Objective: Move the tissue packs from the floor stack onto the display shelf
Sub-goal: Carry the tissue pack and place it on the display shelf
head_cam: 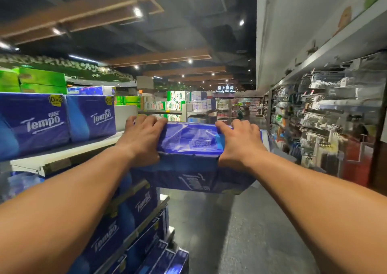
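Note:
I hold a blue Tempo tissue pack [191, 148] in the air at chest height, out over the aisle. My left hand [141, 139] grips its left end with fingers curled over the top. My right hand [240, 141] grips its right end the same way. The white display shelf [62, 154] lies to the left, just beside the pack. Two blue Tempo packs [56, 121] stand on that shelf. More blue packs [134, 221] fill the lower shelves below my left arm, and several lie low by the floor [169, 261].
Green tissue boxes [41, 81] are stacked above the blue packs on the left. A rack of hanging goods [326, 116] lines the right side of the aisle. Grey floor [240, 232] runs ahead between the two sides. Further displays stand far down the aisle.

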The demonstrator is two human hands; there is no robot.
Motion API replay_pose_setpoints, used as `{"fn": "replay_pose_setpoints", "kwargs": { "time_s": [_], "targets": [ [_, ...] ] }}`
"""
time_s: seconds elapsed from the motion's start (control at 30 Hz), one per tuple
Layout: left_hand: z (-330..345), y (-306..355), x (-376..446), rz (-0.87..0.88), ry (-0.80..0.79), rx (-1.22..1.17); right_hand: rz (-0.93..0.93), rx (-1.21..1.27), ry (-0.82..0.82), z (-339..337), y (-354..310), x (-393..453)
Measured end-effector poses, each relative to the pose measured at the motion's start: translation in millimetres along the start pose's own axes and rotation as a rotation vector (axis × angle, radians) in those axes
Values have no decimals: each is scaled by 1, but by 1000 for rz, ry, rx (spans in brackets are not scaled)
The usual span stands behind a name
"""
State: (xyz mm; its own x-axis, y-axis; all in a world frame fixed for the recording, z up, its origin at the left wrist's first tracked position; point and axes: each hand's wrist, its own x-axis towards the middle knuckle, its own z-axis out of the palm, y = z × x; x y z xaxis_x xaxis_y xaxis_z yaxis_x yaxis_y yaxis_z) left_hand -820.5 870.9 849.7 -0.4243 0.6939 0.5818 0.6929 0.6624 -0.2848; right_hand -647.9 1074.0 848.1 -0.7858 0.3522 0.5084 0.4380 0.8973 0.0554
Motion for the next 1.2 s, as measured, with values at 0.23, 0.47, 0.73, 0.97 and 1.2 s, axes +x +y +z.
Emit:
{"fn": "replay_pose_setpoints", "kwargs": {
  "time_s": [0.23,0.47,0.73,0.97,1.2],
  "targets": [
    [80,-16,107,-114,94,141,-122,107,146,88,43,142],
    [146,-37,221,-293,119,268,-293,167,280,158,72,314],
    [219,-94,319,-404,188,446,-432,222,371,228,57,484],
    [305,-164,397,-458,170,478,-498,261,411,313,15,623],
    [378,-242,482,-493,145,508,-535,315,397,373,-28,762]
  ]
}}
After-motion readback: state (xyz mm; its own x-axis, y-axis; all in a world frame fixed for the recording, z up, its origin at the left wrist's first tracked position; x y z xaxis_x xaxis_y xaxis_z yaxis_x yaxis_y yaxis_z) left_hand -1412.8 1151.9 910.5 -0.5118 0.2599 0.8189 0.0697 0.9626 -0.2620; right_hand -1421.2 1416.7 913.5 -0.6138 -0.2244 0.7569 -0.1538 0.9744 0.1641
